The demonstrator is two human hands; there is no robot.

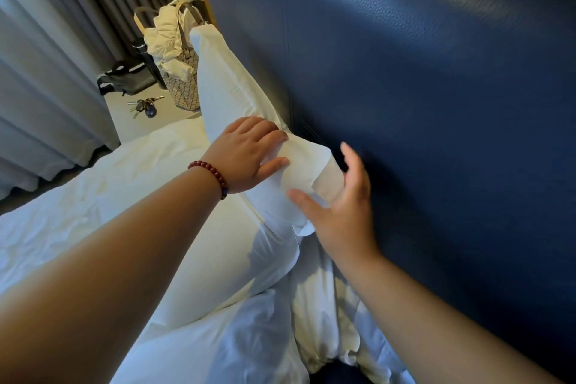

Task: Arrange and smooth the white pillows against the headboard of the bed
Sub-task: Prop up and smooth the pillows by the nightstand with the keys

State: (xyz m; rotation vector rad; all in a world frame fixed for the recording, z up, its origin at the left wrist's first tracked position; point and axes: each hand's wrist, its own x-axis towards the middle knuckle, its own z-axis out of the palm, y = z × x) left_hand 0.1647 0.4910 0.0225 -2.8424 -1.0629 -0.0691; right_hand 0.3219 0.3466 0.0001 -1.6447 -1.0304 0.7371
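The white pillow [227, 84] is best steadied by the left grip [246, 154] (curled over its edge) while the pillowcase flap [327, 176] is smoothed by the wide-open right grip [339, 206].

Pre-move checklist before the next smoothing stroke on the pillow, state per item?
1. Left hand gripping the pillow at its top edge: ok.
2. Right hand open at the pillow's near end: ok.
3. Pillow leaning against the headboard: ok.
4. Pillowcase flap tucked in: not ok, it sticks out loose.
5. Bedding below the pillow smooth: not ok, rumpled.
6. Pillow's far end clear of the bag: cannot tell, they overlap in view.
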